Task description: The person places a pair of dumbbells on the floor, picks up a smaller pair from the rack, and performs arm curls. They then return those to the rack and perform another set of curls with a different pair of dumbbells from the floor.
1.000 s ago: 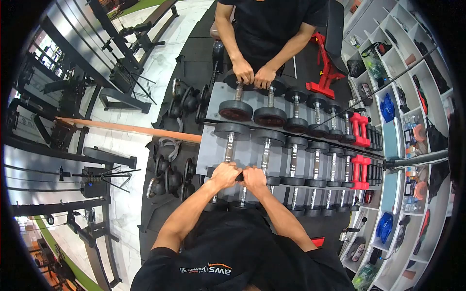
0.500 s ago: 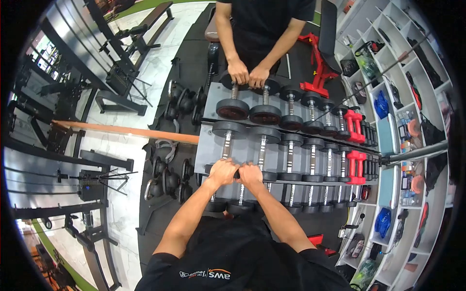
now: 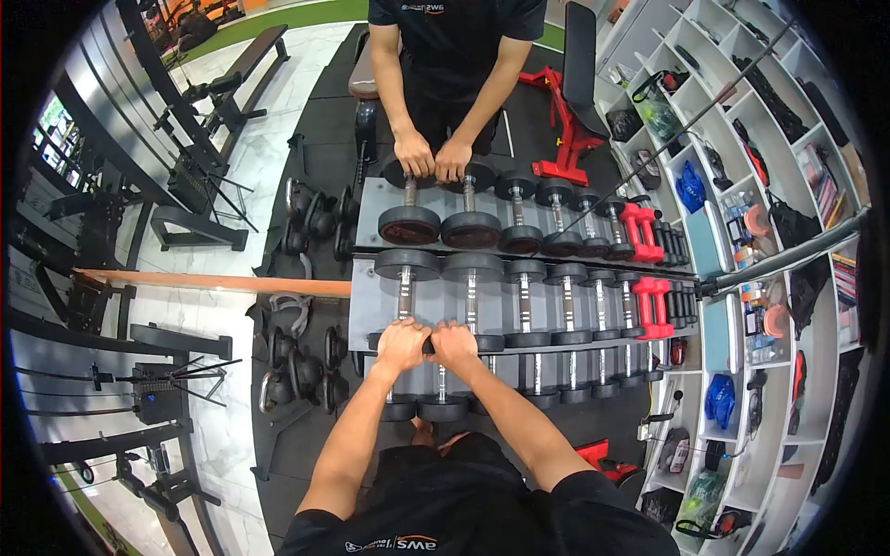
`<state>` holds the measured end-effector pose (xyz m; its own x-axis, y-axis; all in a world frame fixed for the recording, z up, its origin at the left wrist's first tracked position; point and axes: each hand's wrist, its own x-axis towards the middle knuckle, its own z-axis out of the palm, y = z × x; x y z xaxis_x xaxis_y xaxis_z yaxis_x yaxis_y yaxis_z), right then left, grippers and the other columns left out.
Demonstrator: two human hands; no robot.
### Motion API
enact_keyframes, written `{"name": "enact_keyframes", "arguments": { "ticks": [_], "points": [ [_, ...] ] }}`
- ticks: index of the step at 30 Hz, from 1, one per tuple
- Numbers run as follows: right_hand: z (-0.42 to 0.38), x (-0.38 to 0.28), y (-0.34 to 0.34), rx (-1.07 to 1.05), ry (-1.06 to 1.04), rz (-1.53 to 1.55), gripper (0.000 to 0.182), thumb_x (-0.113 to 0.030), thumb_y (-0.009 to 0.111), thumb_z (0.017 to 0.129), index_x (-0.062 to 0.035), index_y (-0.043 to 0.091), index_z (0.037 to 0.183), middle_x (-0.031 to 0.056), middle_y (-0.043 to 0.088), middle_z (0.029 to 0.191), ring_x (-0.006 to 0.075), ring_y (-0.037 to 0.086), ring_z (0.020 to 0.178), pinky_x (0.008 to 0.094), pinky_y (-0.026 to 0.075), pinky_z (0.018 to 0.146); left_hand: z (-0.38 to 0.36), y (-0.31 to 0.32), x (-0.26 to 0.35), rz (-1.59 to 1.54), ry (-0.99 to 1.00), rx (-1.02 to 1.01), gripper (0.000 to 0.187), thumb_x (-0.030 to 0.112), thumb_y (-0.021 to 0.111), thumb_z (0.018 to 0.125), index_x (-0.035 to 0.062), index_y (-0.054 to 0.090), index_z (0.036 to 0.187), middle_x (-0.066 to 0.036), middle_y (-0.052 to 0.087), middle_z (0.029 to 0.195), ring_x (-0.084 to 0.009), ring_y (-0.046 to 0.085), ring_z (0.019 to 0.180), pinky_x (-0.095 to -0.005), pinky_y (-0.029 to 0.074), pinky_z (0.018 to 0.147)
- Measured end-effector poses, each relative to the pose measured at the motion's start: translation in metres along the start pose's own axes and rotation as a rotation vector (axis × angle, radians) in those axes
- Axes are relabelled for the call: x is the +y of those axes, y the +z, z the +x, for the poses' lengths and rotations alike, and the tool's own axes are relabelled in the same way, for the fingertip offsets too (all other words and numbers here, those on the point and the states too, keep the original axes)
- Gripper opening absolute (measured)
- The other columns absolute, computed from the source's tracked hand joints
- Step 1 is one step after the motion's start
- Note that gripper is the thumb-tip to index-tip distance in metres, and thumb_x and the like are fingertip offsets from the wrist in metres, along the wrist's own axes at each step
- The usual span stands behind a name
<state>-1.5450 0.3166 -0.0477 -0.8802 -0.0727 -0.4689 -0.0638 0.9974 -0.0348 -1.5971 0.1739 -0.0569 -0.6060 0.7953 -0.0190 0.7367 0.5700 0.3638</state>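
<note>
My left hand is closed over the near head of the leftmost black dumbbell, which lies on the upper tier of a grey rack. Right beside it, my right hand curls over the near head of the second dumbbell. The knuckles of both hands face up, and my hands nearly touch. Their undersides are hidden. Both dumbbells rest on the rack with their metal handles pointing away from me.
Smaller dumbbells and a red pair continue rightward. A mirror behind the rack reflects my arms and the weights. Kettlebells stand on the floor at left, near cable machines. White shelves with bags line the right side.
The view has shifted, so the rack and my hands appear farther left and slightly lower. My hands stay on the same two dumbbells, which have not visibly moved on the rack.
</note>
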Motion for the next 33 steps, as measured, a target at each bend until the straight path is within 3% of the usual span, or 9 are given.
{"name": "enact_keyframes", "arguments": {
  "ticks": [7,8,11,12,15,23,27,30,33],
  "points": [
    [-0.010,-0.004,0.012,0.139,0.022,-0.056,0.049,-0.040,0.077,0.076,-0.0077,0.068,0.111,0.0073,0.065,0.114,0.0271,0.054,0.119,0.0423,0.037,0.104,-0.003,-0.005,0.004,0.005,-0.003,0.027,0.032,0.028,0.081,0.064,0.0122,0.067,0.087,-0.004,0.069,0.088,-0.0240,0.064,0.098,-0.0407,0.050,0.087],
    [-0.017,-0.005,0.012,0.139,0.027,-0.007,0.053,-0.035,0.075,0.077,-0.0066,0.061,0.121,0.0094,0.059,0.122,0.0295,0.047,0.126,0.0460,0.030,0.110,-0.002,-0.001,0.000,0.015,0.000,-0.011,0.035,0.029,0.082,0.062,0.0129,0.068,0.089,-0.005,0.070,0.090,-0.0243,0.064,0.099,-0.0410,0.050,0.088],
    [-0.057,0.000,0.014,0.488,-0.082,0.024,0.054,-0.028,0.073,0.077,-0.0046,0.056,0.123,0.0129,0.055,0.127,0.0317,0.046,0.125,0.0490,0.031,0.111,-0.002,-0.009,0.005,0.013,-0.018,-0.022,0.037,0.028,0.083,0.062,0.0132,0.069,0.092,-0.005,0.070,0.093,-0.0247,0.064,0.100,-0.0411,0.050,0.087],
    [-0.073,0.002,0.012,0.496,-0.114,0.092,0.056,-0.020,0.071,0.076,-0.0047,0.054,0.127,0.0169,0.049,0.133,0.0343,0.041,0.131,0.0511,0.027,0.114,-0.002,-0.015,0.009,0.034,-0.032,-0.084,0.038,0.028,0.082,0.063,0.0130,0.069,0.095,-0.006,0.071,0.095,-0.0249,0.064,0.101,-0.0411,0.050,0.087],
    [-0.133,0.008,0.018,0.598,-0.096,0.197,0.056,-0.018,0.070,0.078,-0.0058,0.053,0.130,0.0176,0.046,0.137,0.0352,0.037,0.135,0.0512,0.023,0.116,-0.002,-0.016,0.012,0.060,-0.012,-0.065,0.038,0.027,0.082,0.064,0.0127,0.069,0.096,-0.006,0.071,0.096,-0.0259,0.064,0.100,-0.0421,0.051,0.086],
    [-0.294,0.034,0.133,0.614,0.290,0.562,0.048,-0.014,0.069,0.078,-0.0072,0.058,0.124,0.0182,0.051,0.131,0.0364,0.047,0.124,0.0474,0.038,0.106,-0.014,-0.010,0.024,0.188,0.073,0.139,0.049,0.034,0.086,0.059,0.0115,0.070,0.099,-0.004,0.068,0.101,-0.0232,0.055,0.105,-0.0397,0.038,0.091],
    [-0.366,0.027,0.190,0.714,0.556,0.668,0.044,-0.015,0.070,0.078,-0.0080,0.061,0.121,0.0139,0.059,0.123,0.0339,0.055,0.116,0.0433,0.044,0.099,-0.031,0.005,0.042,0.227,-0.024,0.251,0.070,0.030,0.087,0.061,0.0076,0.061,0.122,-0.015,0.056,0.131,-0.0328,0.047,0.124,-0.0466,0.034,0.104],
    [-0.415,0.011,0.225,0.804,0.716,0.771,0.041,-0.012,0.069,0.079,-0.0074,0.062,0.119,0.0137,0.061,0.119,0.0340,0.057,0.111,0.0422,0.046,0.096,-0.050,0.010,0.060,0.240,-0.064,0.334,0.072,0.025,0.083,0.069,0.0069,0.054,0.133,-0.021,0.040,0.148,-0.0374,0.033,0.139,-0.0534,0.026,0.112],
    [-0.455,-0.003,0.260,0.912,0.869,0.901,0.038,-0.008,0.068,0.080,-0.0065,0.063,0.118,0.0132,0.064,0.114,0.0313,0.062,0.105,0.0391,0.049,0.090,-0.070,0.011,0.085,0.291,-0.149,0.391,0.074,0.013,0.075,0.072,0.0052,0.047,0.140,-0.023,0.033,0.151,-0.0406,0.028,0.142,-0.0545,0.023,0.113]
  ]
}}
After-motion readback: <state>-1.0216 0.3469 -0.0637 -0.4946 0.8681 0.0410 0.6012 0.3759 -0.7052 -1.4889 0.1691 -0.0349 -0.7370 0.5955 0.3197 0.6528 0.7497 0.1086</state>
